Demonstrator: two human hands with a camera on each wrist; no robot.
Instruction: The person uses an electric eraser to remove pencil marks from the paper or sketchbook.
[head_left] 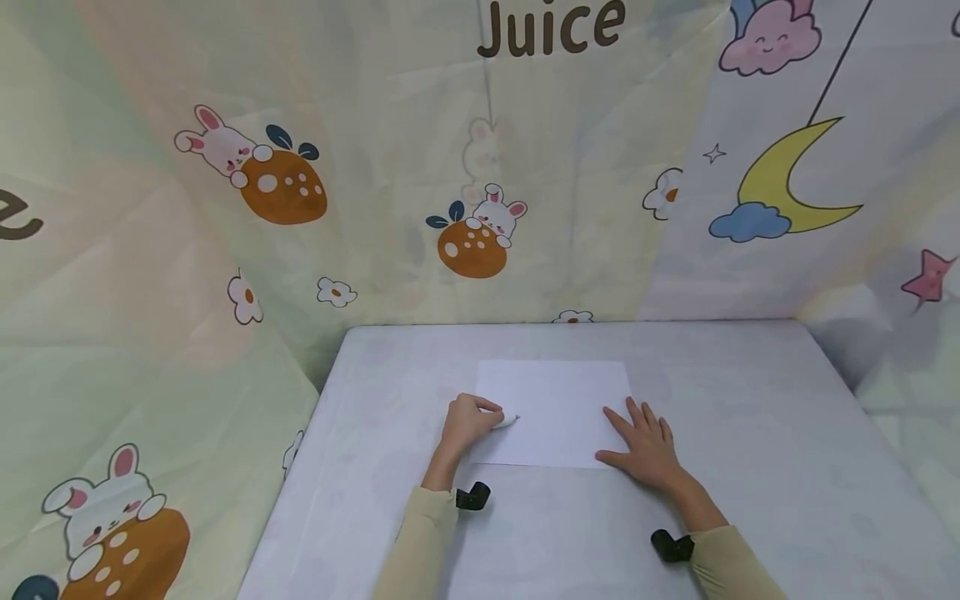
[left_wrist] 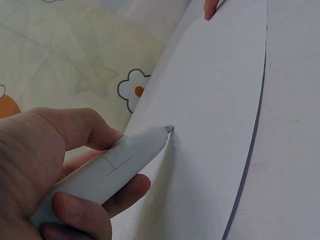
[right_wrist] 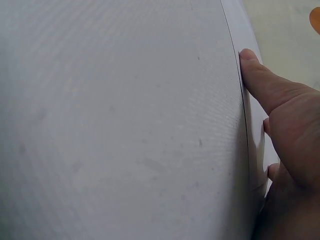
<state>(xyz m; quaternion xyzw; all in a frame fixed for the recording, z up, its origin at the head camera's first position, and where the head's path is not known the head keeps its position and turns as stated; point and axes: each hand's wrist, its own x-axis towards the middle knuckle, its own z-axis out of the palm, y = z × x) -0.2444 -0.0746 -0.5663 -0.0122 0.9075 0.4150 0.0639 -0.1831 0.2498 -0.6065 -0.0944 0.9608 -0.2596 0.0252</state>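
Observation:
A blank white sheet of paper point(head_left: 558, 408) lies in the middle of the table. My left hand point(head_left: 467, 423) is over its left side and grips a thick white pen point(left_wrist: 122, 160) between thumb and fingers. The pen slants, its narrow grey tip pointing right and close to the paper in the left wrist view. At the sheet's right edge my right hand point(head_left: 647, 446) rests palm down with fingers spread. Its thumb point(right_wrist: 255, 70) lies along the paper's near edge in the right wrist view; some of its other fingers are hidden there.
A pale cloth covers the table point(head_left: 577, 533), which extends around the sheet on all sides. Behind it hangs a printed curtain point(head_left: 390, 167) with rabbits, flowers and a moon. Black wrist devices point(head_left: 472, 497) sit at both sleeve cuffs.

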